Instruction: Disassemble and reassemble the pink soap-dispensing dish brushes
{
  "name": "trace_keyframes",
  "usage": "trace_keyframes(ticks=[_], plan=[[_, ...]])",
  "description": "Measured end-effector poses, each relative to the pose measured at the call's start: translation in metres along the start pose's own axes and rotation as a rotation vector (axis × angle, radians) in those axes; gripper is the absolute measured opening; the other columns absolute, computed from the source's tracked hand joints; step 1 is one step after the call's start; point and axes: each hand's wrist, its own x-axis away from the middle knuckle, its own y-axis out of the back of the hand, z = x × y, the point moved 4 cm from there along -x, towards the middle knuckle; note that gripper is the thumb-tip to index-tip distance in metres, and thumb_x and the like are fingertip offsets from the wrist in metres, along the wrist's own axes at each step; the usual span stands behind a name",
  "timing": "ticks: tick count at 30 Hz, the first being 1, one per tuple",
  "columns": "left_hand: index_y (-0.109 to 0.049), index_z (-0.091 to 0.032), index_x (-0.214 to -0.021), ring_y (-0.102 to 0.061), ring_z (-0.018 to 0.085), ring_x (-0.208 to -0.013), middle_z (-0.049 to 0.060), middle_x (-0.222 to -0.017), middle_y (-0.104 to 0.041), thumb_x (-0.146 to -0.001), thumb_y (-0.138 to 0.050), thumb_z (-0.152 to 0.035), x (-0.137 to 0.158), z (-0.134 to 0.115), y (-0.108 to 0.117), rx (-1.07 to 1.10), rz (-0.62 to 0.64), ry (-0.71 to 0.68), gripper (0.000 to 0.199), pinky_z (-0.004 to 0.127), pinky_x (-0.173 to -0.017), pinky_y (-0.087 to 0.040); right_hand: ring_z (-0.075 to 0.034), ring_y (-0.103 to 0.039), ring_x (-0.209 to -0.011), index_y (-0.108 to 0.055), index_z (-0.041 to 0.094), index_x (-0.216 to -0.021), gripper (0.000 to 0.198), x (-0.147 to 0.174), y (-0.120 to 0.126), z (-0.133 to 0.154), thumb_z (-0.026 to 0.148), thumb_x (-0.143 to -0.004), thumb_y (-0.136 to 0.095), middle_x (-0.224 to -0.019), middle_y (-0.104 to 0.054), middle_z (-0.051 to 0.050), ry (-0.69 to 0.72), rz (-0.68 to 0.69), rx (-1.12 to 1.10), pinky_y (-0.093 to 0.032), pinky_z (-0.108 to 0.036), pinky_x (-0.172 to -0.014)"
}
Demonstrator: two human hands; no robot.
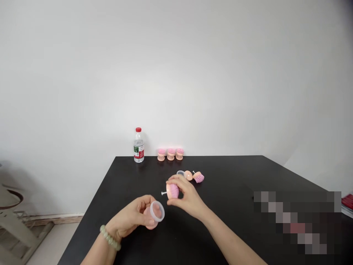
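One left hand (135,211): apart from the right hand (189,195), above the desk (231,187), curled round a pinkish cup (154,213) with rim facing right; best held steady.
Right hand: clamped on a brush head (173,191) with white pin (164,193) pointing left toward the cup; best gripped by the sides, clear of the pin.
Bottle (138,149): red-capped, with clear liquid inside.
Pinkish cup: no contents discernible.
Clear cup (180,172): partly behind the right hand, beside a peach ring (189,175); contents too hidden to tell.
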Motion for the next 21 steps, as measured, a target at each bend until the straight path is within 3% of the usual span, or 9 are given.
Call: trace_keyframes(ticks=[3, 8, 14, 21], plan=[[-0.068, -0.017, -0.096, -0.054, 0.01, -0.073, 0.0, -0.083, -0.063, -0.058, -0.091, -0.025, -0.002, -0.005, 0.005, 0.018, -0.095, -0.112, 0.046, 0.022, -0.066, -0.04, -0.025, -0.061, -0.108, -0.063, 0.022, -0.114, 0.047, -0.027, -0.016, -0.022, 0.021, -0.072, -0.084, -0.112, -0.06, -0.006, -0.123, 0.043, 0.242, -0.048, -0.039, -0.097], [-0.066, -0.02, -0.096, -0.052, 0.011, -0.076, -0.001, -0.086, -0.061, -0.064, -0.089, -0.028, -0.006, -0.001, 0.022, -0.024, -0.3, -0.223, 0.04, 0.023, -0.069, -0.04, -0.027, -0.06, -0.108, -0.059, 0.02, -0.109, 0.041, -0.059, -0.047, -0.048, 0.011, -0.074, -0.077, -0.112, -0.055, -0.007, -0.157, 0.009, 0.349, -0.049, -0.041, -0.096], [-0.064, -0.02, -0.092, -0.052, 0.012, -0.075, -0.002, -0.083, -0.061, -0.061, -0.089, -0.028, -0.011, 0.011, 0.033, -0.022, -0.47, -0.264, 0.041, 0.023, -0.07, -0.042, -0.029, -0.058, -0.109, -0.056, 0.019, -0.112, 0.046, -0.063, -0.069, -0.07, 0.008, -0.073, -0.077, -0.113, -0.054, -0.01, -0.168, -0.028, 0.407, -0.05, -0.044, -0.095], [-0.064, -0.02, -0.093, -0.055, 0.013, -0.078, -0.002, -0.085, -0.064, -0.059, -0.089, -0.026, -0.013, 0.018, 0.036, -0.049, -0.542, -0.261, 0.042, 0.023, -0.071, -0.043, -0.031, -0.056, -0.121, -0.049, 0.02, -0.132, 0.068, -0.06, -0.068, -0.077, 0.011, -0.072, -0.079, -0.126, -0.052, -0.012, -0.137, -0.025, 0.406, -0.049, -0.046, -0.102]])
